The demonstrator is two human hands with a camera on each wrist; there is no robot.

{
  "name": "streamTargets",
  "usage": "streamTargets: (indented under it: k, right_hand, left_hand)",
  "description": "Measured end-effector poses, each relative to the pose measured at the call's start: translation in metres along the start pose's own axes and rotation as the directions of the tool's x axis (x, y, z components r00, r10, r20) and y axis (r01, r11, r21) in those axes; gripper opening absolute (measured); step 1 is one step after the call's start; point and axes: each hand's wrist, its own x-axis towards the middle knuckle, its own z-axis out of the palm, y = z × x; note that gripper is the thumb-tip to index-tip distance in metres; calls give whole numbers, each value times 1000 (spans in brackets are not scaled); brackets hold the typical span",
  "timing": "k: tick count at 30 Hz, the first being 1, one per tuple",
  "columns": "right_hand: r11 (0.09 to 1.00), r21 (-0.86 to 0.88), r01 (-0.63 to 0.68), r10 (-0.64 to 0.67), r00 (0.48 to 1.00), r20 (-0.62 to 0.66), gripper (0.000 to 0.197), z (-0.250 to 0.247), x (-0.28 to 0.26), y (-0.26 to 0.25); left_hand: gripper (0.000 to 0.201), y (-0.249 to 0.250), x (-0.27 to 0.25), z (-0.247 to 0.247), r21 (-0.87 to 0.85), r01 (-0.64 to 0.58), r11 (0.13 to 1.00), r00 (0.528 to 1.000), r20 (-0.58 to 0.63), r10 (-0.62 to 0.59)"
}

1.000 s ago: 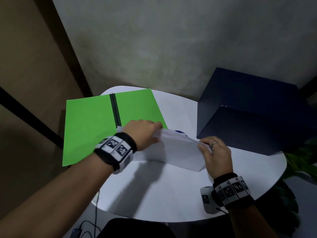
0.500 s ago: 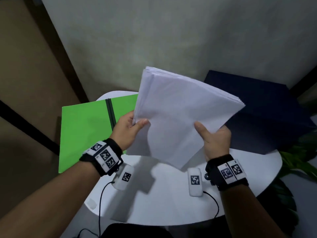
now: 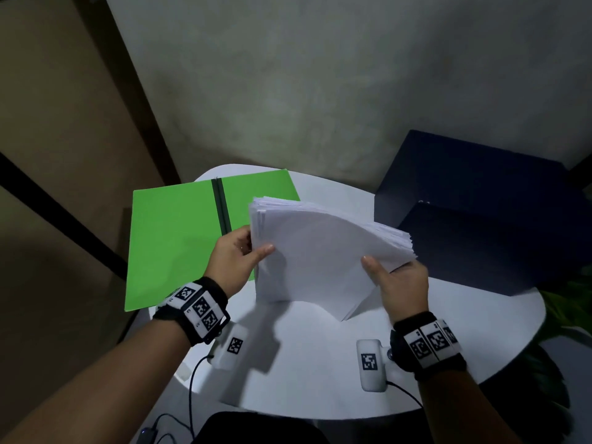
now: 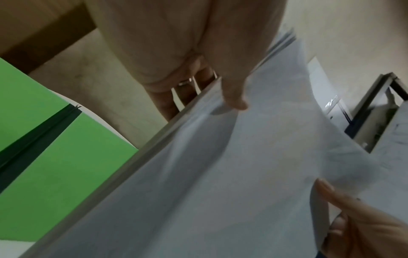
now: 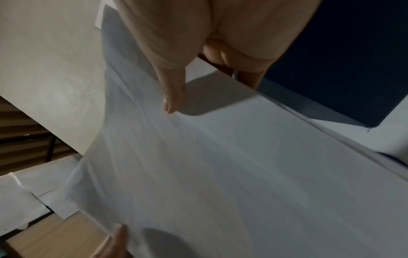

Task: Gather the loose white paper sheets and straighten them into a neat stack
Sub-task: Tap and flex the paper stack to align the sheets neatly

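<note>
A thick bundle of white paper sheets (image 3: 320, 251) stands on its lower edge on the round white table (image 3: 320, 363), bowed toward me. My left hand (image 3: 238, 254) pinches its left edge, thumb in front, fingers behind. My right hand (image 3: 397, 283) grips the right edge the same way. The top right corner fans out into uneven layers. In the left wrist view the paper sheets (image 4: 220, 174) fill the frame under my left hand (image 4: 220, 90). In the right wrist view my right hand (image 5: 189, 83) clamps the paper sheets (image 5: 220, 174), thumb on the front.
An open green folder (image 3: 173, 241) with a dark spine lies flat at the table's left and overhangs the edge. A dark blue box (image 3: 480, 213) sits at the right rear. A wall stands close behind. A green plant (image 3: 570, 302) shows past the right rim.
The sheets lay flat under both hands, were lifted high and upright, and now have come back down so the lower edge meets the table. Both hands dropped with them.
</note>
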Motion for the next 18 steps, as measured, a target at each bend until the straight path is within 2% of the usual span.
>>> streamTargets:
  k: [2, 4, 5, 9, 14, 18]
  right_hand:
    - [1000, 17, 11, -12, 1000, 28, 53, 2, 2, -6]
    - [999, 38, 21, -23, 999, 41, 60, 5, 5, -9]
    - [998, 59, 26, -28, 999, 38, 64, 7, 5, -9]
    - [994, 110, 1, -2, 1000, 8, 67, 10, 6, -8]
    - [984, 127, 125, -127, 992, 7, 65, 14, 7, -10]
    - [988, 136, 72, -66, 997, -50, 39, 16, 2, -15]
  left_hand:
    - [44, 7, 0, 2, -134, -22, 991, 999, 41, 28]
    - [77, 12, -1, 6, -215, -20, 976, 995, 94, 41]
    - [85, 15, 1, 8, -234, -10, 972, 996, 83, 31]
    - [84, 26, 11, 15, -241, 11, 971, 997, 77, 7]
    - [77, 27, 14, 23, -255, 16, 967, 998, 66, 0]
    - [87, 29, 16, 29, -236, -59, 970, 996, 54, 74]
